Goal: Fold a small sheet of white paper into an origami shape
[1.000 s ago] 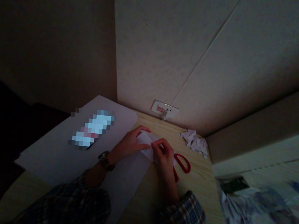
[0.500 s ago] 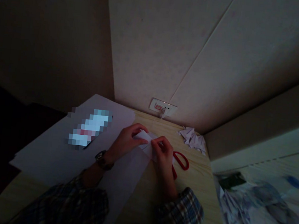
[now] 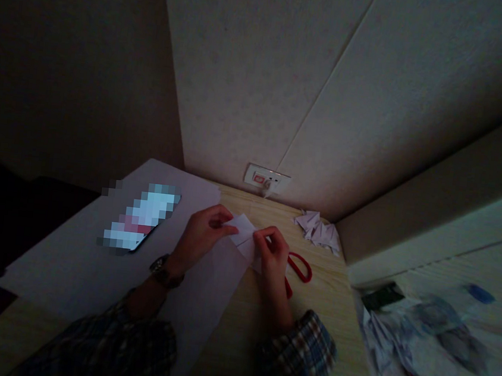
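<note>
A small folded piece of white paper [image 3: 242,234] is held between my two hands, just above the table. My left hand [image 3: 204,232] pinches its left corner between thumb and fingers. At the right edge, the thumb and forefinger of my right hand [image 3: 273,251] close on the same paper. A pair of scissors [image 3: 300,268] with red handles lies beside my right hand, which hides part of it. Under my left forearm are large white paper sheets [image 3: 133,280], with a lit phone [image 3: 144,218] resting on them, its screen blurred out.
Several folded paper pieces [image 3: 317,228] sit at the table's back right corner. Behind the wooden table [image 3: 235,336], a wall socket [image 3: 267,179] holds a white plug. Down to the right, more folded papers [image 3: 385,340] and a clear plastic bag [image 3: 437,318] lie on a pale surface.
My left hand has drawn slightly away from my right, so more of the folded paper shows between them. The whole view has shifted a little.
</note>
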`<state>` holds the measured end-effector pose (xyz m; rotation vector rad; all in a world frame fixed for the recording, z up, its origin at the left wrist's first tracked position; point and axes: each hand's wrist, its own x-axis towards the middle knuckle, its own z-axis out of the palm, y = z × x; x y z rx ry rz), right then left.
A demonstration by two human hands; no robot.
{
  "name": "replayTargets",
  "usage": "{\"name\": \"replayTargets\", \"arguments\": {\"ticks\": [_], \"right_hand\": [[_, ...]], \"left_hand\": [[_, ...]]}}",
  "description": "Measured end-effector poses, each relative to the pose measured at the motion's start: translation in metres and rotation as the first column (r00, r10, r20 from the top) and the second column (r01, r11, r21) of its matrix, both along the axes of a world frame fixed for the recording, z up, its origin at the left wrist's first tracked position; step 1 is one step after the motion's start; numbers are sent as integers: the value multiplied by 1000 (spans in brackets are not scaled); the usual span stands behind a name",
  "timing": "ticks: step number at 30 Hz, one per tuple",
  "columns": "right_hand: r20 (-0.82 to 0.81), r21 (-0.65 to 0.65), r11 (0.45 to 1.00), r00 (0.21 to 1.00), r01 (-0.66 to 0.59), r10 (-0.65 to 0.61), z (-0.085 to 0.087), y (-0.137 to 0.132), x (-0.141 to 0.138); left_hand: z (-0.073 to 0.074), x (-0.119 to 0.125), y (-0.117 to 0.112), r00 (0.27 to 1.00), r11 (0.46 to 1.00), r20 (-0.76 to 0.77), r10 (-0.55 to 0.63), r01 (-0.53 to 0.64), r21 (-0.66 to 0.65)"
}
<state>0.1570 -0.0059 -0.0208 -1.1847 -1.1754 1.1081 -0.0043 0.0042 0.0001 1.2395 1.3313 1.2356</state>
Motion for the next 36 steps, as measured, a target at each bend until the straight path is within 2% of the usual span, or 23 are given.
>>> {"name": "replayTargets", "arguments": {"ticks": [5,8,13,20,25,29,36], "right_hand": [[-4,4,1000,1000,4,-4,1,1,0],[-34,-18,1000,999,10,-11,-3,3,1],[-95,-63,998,995,-29,23,-10,5,2],[-52,-55,998,998,-36,33,-10,5,0],[24,6,999,998,-50,49,-9,2,0],[66,13,997,995,-76,75,-9,2,1],[78,25,995,993,-97,94,-14,3,2]], "left_hand": [[-1,-1,0,1000,1000,-22,-9,8,-17],[-2,-3,0,999,999,14,-36,36,-31],[-4,-3,2,999,1000,38,-12,13,-11],[-5,2,1,983,989,123,-136,142,-39],[-3,5,-2,994,995,41,-102,103,-9],[-3,3,-2,992,992,-27,-125,125,7],[-9,3,-1,994,994,-18,-106,106,12]]}}
